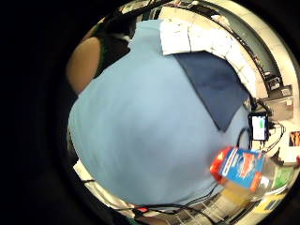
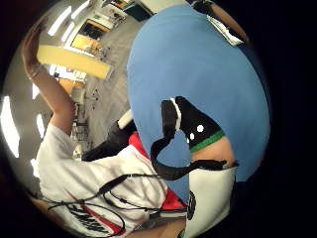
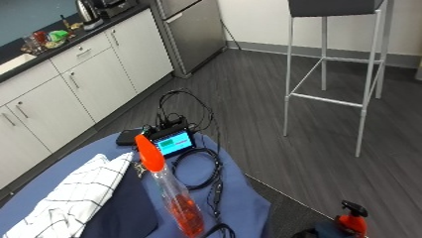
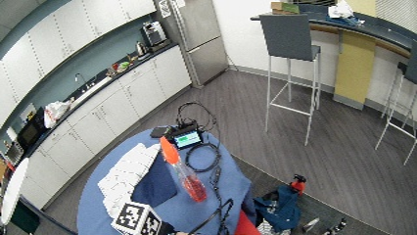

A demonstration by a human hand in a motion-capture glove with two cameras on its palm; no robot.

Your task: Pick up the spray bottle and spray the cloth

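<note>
On the round tabletop [image 3: 244, 198], draped in a smooth blue cover, a spray bottle [image 3: 173, 198] stands upright: a tall, clear plastic body narrowing toward the neck, with red liquid filling its lower part and a bright orange trigger head on top. Just beside it lies a dark navy cloth [image 3: 125, 208], flat and matte, with one pointed corner showing in the little finger side palm view. Touching the navy cloth on its far side is a white towel [image 3: 73, 198] printed with a thin dark grid, folded into soft, bulky layers. Beyond the bottle sits a small black device with a lit screen [image 3: 173, 142], and black cables [image 3: 201, 168] loop from it across the cover past the bottle's base.

The gloved right hand [image 2: 190, 126] shows only in the thumb side palm view, where a black gloved finger marked with white dots and a green band sticks out over the blue cover, holding nothing; of the hands, this one is open and well apart from the bottle. In the little finger side palm view the bottle's blue and red label appears near the tabletop's edge.

A tall grey stool [image 3: 333, 59] with thin metal legs stands on the dark plank floor.
</note>
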